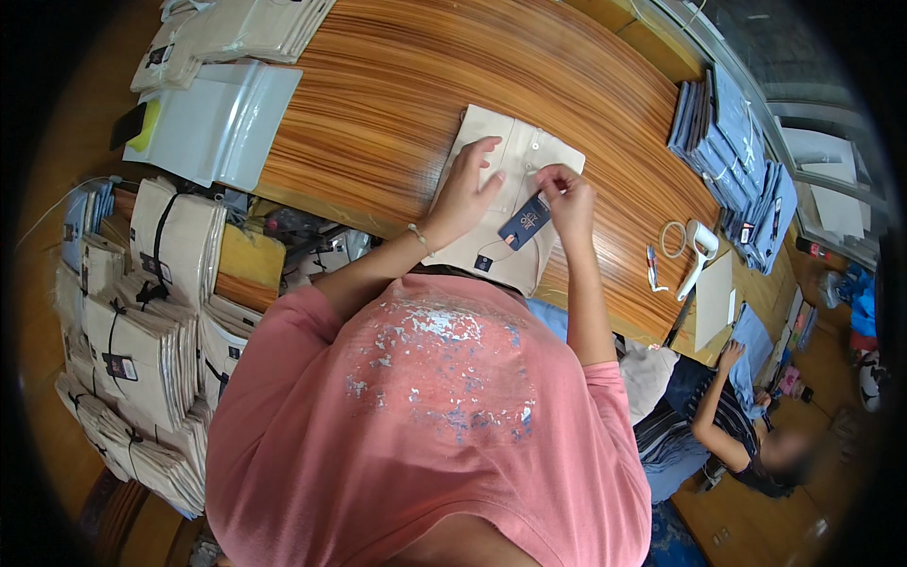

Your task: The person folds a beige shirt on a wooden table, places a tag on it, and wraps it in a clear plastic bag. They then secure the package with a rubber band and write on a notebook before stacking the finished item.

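Observation:
A folded beige shirt (515, 151) lies on the striped wooden table (397, 104), right in front of me. My left hand (465, 189) rests flat on the shirt's left half with fingers spread. My right hand (570, 197) pinches the string of a dark blue hang tag (522, 224) at the shirt's button placket. A second small dark tag (483, 264) shows near the shirt's lower edge.
Clear plastic bags (222, 118) and folded beige shirts (241, 28) lie at the table's left. Bundled beige shirts (142, 331) are stacked low on my left. Blue folded garments (732, 151), a white tagging gun (701, 248) and white paper (713, 302) sit right. Another person (737, 425) sits lower right.

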Motion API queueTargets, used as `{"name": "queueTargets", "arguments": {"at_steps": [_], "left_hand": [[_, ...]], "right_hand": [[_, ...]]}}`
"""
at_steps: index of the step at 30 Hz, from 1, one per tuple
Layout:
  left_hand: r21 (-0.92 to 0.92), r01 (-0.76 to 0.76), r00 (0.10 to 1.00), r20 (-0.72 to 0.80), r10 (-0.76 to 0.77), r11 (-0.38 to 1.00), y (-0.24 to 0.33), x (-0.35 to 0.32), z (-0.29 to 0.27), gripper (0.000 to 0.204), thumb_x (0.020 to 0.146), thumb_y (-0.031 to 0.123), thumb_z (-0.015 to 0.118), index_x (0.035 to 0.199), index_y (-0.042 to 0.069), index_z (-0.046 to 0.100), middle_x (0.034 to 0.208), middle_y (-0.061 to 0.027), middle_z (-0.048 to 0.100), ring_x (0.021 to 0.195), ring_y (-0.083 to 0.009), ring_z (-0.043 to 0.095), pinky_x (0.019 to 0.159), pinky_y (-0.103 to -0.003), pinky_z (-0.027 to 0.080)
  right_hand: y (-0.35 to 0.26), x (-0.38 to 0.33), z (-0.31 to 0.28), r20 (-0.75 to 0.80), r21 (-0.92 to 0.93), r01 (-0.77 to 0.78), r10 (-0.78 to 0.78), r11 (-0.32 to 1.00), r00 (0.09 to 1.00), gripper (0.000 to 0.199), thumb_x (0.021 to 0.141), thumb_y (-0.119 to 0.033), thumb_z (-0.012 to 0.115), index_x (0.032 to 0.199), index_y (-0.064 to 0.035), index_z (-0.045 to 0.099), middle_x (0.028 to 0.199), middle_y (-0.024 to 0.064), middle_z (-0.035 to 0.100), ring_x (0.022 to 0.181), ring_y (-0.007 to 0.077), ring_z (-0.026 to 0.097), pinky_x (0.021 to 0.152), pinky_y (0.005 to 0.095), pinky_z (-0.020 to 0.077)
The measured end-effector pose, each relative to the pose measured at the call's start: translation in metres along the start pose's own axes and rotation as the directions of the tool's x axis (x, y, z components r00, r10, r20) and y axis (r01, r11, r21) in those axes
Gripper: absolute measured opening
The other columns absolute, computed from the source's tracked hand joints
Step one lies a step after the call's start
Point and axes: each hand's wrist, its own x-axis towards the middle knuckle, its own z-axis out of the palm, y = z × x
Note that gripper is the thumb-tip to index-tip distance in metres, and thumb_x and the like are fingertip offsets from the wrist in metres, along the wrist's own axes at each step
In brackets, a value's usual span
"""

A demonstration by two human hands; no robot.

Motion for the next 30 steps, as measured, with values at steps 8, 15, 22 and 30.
{"name": "queueTargets", "arguments": {"at_steps": [8, 15, 22, 30], "left_hand": [[0.468, -0.529, 0.813, 0.519, 0.264, 0.708, -0.020, -0.018, 0.023, 0.044, 0.077, 0.040, 0.062, 0.117, 0.021, 0.056, 0.132, -0.0074, 0.043, 0.127, -0.0292, 0.031, 0.102, -0.051, 0.024], [0.483, -0.509, 0.810, 0.549, 0.207, 0.712, -0.030, -0.021, 0.025, 0.048, 0.079, 0.043, 0.059, 0.124, 0.025, 0.051, 0.136, -0.0085, 0.039, 0.129, -0.0297, 0.030, 0.103, -0.052, 0.024], [0.489, -0.515, 0.827, 0.499, 0.259, 0.704, -0.032, -0.022, 0.026, 0.043, 0.079, 0.043, 0.059, 0.117, 0.024, 0.057, 0.135, -0.0077, 0.040, 0.127, -0.0294, 0.033, 0.102, -0.051, 0.025], [0.491, -0.508, 0.831, 0.496, 0.252, 0.708, -0.032, -0.022, 0.025, 0.045, 0.078, 0.043, 0.061, 0.119, 0.024, 0.054, 0.136, -0.0080, 0.038, 0.127, -0.0296, 0.032, 0.103, -0.052, 0.023]], "right_hand": [[-0.006, 0.060, 0.020, 0.230, -0.168, 0.063, -0.023, 0.984, 0.973, 0.013, 0.072, -0.011, 0.070, 0.078, 0.0005, 0.067, 0.068, 0.0147, 0.063, 0.056, 0.0227, 0.058, 0.057, 0.0319, 0.0468], [0.015, 0.075, 0.045, 0.240, -0.433, 0.277, -0.186, 0.858, 0.953, 0.012, 0.072, -0.009, 0.067, 0.079, -0.0003, 0.068, 0.068, 0.0155, 0.064, 0.058, 0.0237, 0.060, 0.059, 0.0326, 0.0476], [0.008, 0.077, 0.037, 0.247, -0.352, 0.201, -0.116, 0.914, 0.962, 0.011, 0.072, -0.011, 0.066, 0.078, -0.0028, 0.069, 0.070, 0.0165, 0.064, 0.062, 0.0294, 0.062, 0.061, 0.0361, 0.0491], [-0.011, 0.085, 0.038, 0.182, -0.230, 0.206, -0.166, 0.951, 0.969, 0.009, 0.072, -0.010, 0.067, 0.077, -0.0031, 0.067, 0.069, 0.0171, 0.063, 0.061, 0.0294, 0.061, 0.059, 0.0365, 0.0483]]}}
